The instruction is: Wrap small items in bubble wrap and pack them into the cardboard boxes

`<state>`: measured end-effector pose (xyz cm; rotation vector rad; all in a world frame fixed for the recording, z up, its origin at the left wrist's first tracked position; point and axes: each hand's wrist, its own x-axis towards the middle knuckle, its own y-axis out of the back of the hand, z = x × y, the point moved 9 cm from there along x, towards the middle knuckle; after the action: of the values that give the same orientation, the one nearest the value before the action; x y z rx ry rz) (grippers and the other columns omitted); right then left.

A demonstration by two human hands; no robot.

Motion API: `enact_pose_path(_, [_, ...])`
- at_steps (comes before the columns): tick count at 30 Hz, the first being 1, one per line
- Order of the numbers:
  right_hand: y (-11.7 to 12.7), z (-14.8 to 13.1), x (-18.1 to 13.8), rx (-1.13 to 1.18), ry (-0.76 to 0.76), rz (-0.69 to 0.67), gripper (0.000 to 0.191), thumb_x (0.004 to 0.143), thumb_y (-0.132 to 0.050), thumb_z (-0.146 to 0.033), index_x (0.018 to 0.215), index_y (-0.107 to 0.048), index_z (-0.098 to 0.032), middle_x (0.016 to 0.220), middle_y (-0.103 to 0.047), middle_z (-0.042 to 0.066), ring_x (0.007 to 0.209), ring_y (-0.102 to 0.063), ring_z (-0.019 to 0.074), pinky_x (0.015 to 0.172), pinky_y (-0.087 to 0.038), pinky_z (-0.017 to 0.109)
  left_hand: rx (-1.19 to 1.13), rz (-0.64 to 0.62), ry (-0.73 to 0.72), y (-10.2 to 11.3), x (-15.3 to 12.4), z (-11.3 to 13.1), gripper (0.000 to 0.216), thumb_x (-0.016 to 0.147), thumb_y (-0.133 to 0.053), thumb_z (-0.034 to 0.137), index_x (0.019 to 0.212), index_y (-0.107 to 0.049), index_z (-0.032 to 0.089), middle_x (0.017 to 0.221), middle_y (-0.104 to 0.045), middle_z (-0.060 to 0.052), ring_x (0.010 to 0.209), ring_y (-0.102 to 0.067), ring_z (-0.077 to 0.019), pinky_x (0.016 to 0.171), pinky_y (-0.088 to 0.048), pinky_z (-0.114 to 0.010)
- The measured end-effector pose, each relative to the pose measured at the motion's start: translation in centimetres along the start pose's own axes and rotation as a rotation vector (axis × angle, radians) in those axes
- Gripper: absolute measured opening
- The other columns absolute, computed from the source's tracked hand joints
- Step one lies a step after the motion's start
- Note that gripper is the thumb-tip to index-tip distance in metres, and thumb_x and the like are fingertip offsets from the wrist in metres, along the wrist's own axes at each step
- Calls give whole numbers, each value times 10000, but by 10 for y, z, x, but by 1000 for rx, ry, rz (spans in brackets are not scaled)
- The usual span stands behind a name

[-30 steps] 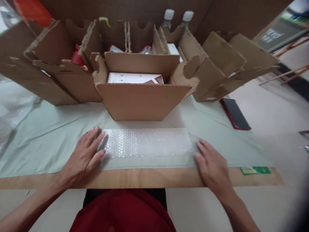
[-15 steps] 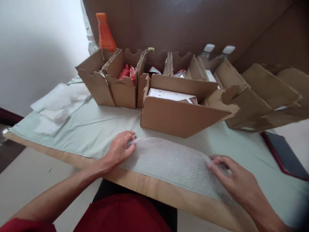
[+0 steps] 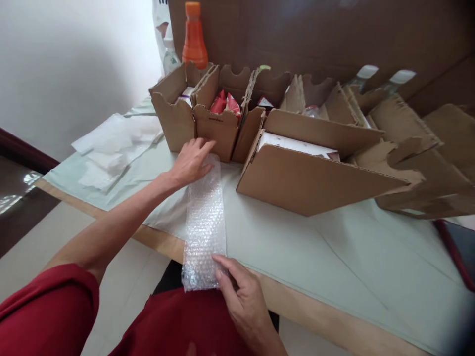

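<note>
A strip of clear bubble wrap (image 3: 205,222) lies lengthwise away from me, its near end reaching over the table's front edge. My left hand (image 3: 192,162) is over the wrap's far end, fingers stretched forward and thumb apart. At the near right corner, my right hand (image 3: 243,294) pinches the wrap's edge between thumb and forefinger. Just past my left fingertips stands a cardboard bin (image 3: 217,131) with red packets (image 3: 225,103) inside. To the right, a tilted cardboard bin (image 3: 315,180) holds white flat boxes (image 3: 293,144).
More clear wrap pieces (image 3: 111,146) are piled on the left of the cloth-covered table (image 3: 289,242). Several cardboard bins line the back, with an orange bottle (image 3: 195,42) and white-capped bottles (image 3: 365,73) behind them. A dark phone-like device (image 3: 460,247) lies at the right edge.
The bubble wrap has turned from lying crosswise to lengthwise. My left hand has moved forward to its far end, and my right hand has come left and nearer my body.
</note>
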<state>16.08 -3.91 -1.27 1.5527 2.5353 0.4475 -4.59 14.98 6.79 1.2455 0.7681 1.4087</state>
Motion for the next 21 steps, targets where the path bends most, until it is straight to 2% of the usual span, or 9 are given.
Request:
enact_pose_path(3, [7,19,-3,63,-175,4,279,987,-593,-387,1124,-774,-225,887,-753,52,762,-692,207,706,-582,307,-190,55,-167,7,-51,20,471,895,-581,228,1357,-599,135,1423,-614,-167,1364,-534,-341,1159,-407,-571])
enact_pose_path(5, [9,31,-8,152,-299,-33,325,976,-621,-455,1151,-766,-224,806,-708,34,680,-636,185,647,-558,297,-410,-67,-217,12,-104,26,408,905,-555,236,1302,-642,201,1355,-679,-114,1371,-551,-312,1163,-433,-565])
enact_pose_path(7, [8,39,-11,283,-396,-60,395,963,-642,-521,1201,-746,-224,782,-693,26,691,-637,184,681,-569,308,-635,-248,-186,13,-160,31,490,885,-519,220,1361,-618,276,1457,-626,-89,1450,-487,-309,1148,-467,-574])
enact_pose_path(8, [7,41,-10,358,-429,-65,436,960,-639,-554,1226,-732,-222,779,-701,27,704,-651,189,717,-579,325,-686,-369,-171,9,-186,37,566,879,-526,209,1436,-561,308,1536,-561,-78,1499,-432,-312,1167,-449,-589])
enact_pose_path(10, [3,42,-3,513,-455,-53,496,965,-611,-604,1255,-708,-214,836,-748,58,773,-700,217,773,-591,360,-714,-441,-126,5,-222,46,701,876,-554,185,1548,-424,338,1617,-468,-76,1548,-356,-318,1184,-429,-604])
enact_pose_path(13, [-2,37,13,695,-418,-14,493,974,-588,-599,1252,-683,-203,1124,-772,150,1002,-741,281,734,-601,356,-660,-271,53,-4,-231,45,706,901,-621,208,1561,-390,304,1556,-536,-121,1456,-496,-311,1137,-502,-538])
enact_pose_path(15, [-2,34,20,718,-392,13,495,986,-579,-578,1286,-643,-189,1219,-743,184,1081,-732,306,692,-606,348,-625,-70,224,-10,-223,34,526,942,-598,233,1459,-505,254,1277,-714,-111,1170,-698,-250,984,-603,-428])
enact_pose_path(18, [9,33,19,572,-361,67,558,1018,-559,-525,1454,-500,-182,1133,-768,162,925,-758,271,663,-610,358,-595,84,347,-21,-210,25,368,969,-536,227,1331,-589,194,868,-713,-24,781,-698,-161,707,-595,-289])
enact_pose_path(21, [32,19,14,234,-200,160,479,1046,-569,-375,1498,-467,-252,1006,-773,55,783,-730,196,719,-615,353,-539,88,354,-28,-204,23,432,933,-551,215,1363,-564,173,822,-682,-5,706,-643,-144,635,-542,-269])
